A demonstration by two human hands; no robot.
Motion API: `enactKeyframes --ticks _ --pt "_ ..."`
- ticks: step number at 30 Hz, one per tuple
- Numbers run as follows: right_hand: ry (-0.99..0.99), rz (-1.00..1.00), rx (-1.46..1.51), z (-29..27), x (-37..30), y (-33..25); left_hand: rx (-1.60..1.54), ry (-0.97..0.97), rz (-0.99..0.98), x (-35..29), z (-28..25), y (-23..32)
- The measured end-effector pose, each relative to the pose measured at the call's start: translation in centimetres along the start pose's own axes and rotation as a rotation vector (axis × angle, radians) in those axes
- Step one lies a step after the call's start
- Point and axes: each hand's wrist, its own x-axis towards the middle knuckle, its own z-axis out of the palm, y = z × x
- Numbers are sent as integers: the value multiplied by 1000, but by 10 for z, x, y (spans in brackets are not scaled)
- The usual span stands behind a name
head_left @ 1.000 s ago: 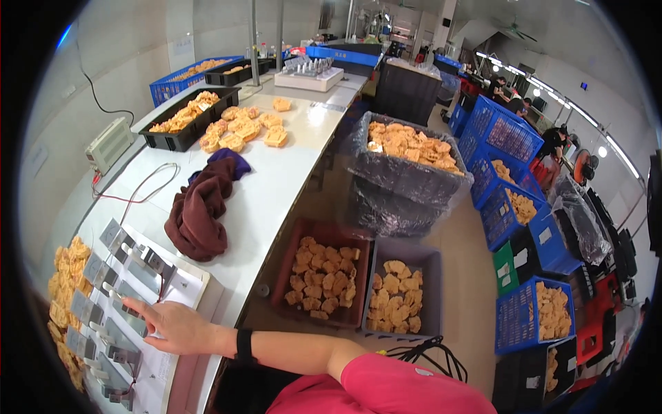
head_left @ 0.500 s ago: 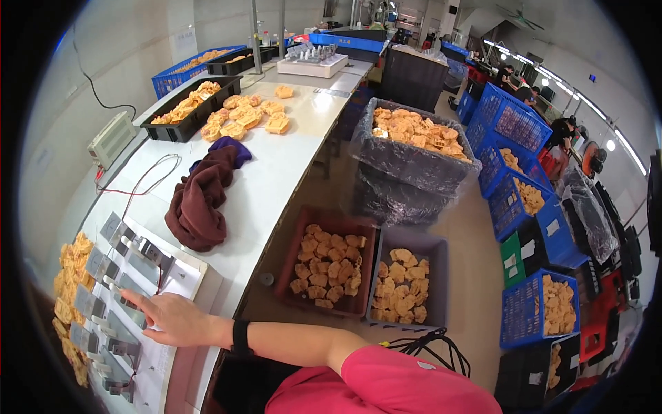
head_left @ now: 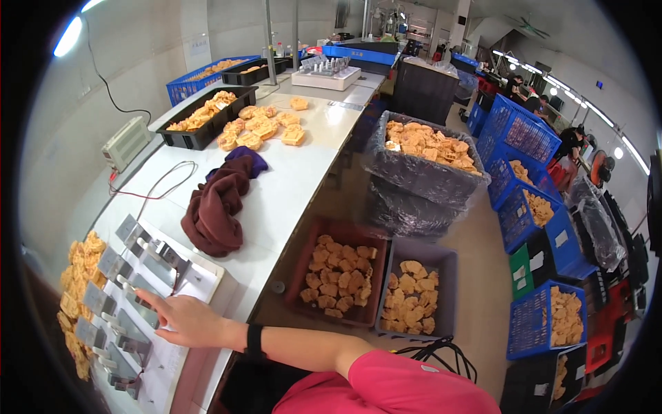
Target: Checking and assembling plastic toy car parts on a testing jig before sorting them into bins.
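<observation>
My right hand [head_left: 193, 321] reaches in over a white board [head_left: 210, 276] on the worktable, a black band round its wrist. The index finger is stretched out, the thumb apart from it below, and nothing shows between them. Its fingertip is beside a white knob [head_left: 124, 281] on one of several small grey metal fixtures [head_left: 141, 297] set in a row; whether it touches the knob I cannot tell. Yellow-orange moulded pieces [head_left: 83, 269] are heaped along the far side of the fixtures. My left hand is out of view.
A brown cloth [head_left: 215, 212] lies on the table, beyond it more pieces [head_left: 262, 127] and a black bin [head_left: 189, 138]. A power supply box [head_left: 126, 145] trails wires. On the floor stand a red-brown crate [head_left: 293, 276], a grey crate [head_left: 452, 283] and a bagged bin [head_left: 427, 183].
The whole view has shifted, so everything appears slightly farther right. My right hand stays by the same fixture, its index finger still stretched out.
</observation>
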Motion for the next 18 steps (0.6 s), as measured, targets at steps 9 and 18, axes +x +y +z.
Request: enactKeyframes --ticks 9,18 --pt "10 -9 -24 0 -1 -6 29 214 30 -47 56 3" --pt "74 -46 -49 -1 0 -2 29 174 24 -45 60 5"
